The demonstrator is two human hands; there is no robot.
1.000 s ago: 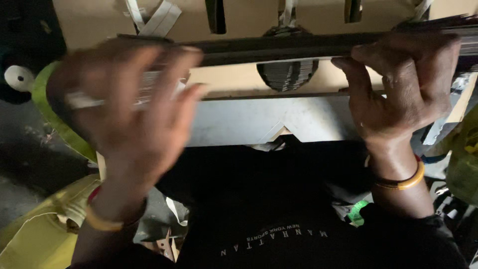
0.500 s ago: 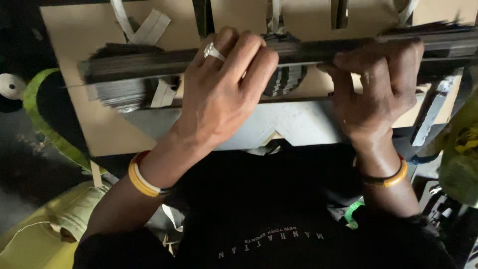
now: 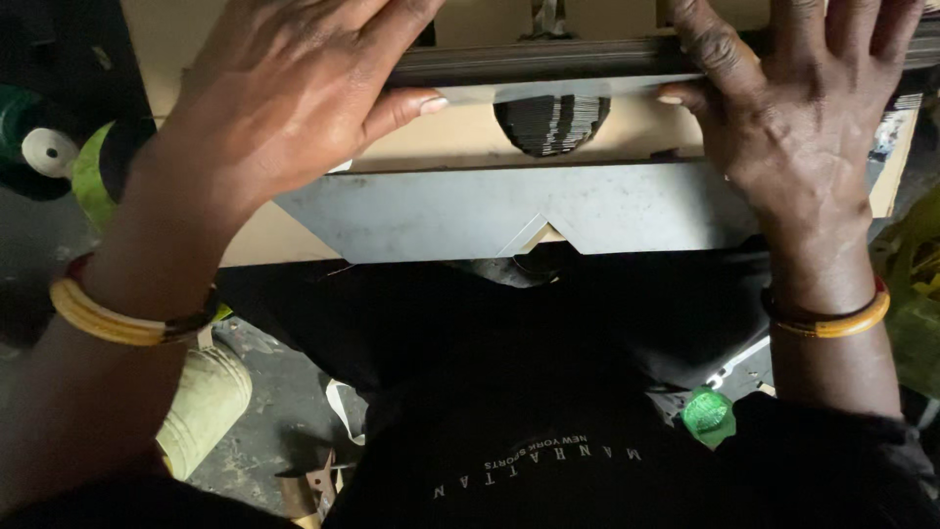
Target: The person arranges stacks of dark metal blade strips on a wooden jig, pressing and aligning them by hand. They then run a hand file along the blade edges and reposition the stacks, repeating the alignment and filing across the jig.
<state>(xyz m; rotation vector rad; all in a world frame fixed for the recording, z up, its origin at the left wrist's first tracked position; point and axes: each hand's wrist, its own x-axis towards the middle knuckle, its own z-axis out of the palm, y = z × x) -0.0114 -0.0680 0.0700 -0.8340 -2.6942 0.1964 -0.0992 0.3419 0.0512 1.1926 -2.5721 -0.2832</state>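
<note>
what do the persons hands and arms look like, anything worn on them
Both forearms are bare, with no sleeves or gloves. The left hand has a yellow bangle with a dark band at the wrist. The right hand has an amber-yellow bangle. No ring shows in this view.

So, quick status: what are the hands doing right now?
Left hand and right hand both flat on dark stack of thin sheets. Notched grey metal plate below, untouched. Nothing in the way.

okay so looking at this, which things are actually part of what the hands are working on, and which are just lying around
In hand:
left hand and right hand, both pressed flat on the dark stack of sheets
tan board beneath it
grey metal plate with the notch

Lying about:
green cap
yellowish sack
green roll
</note>
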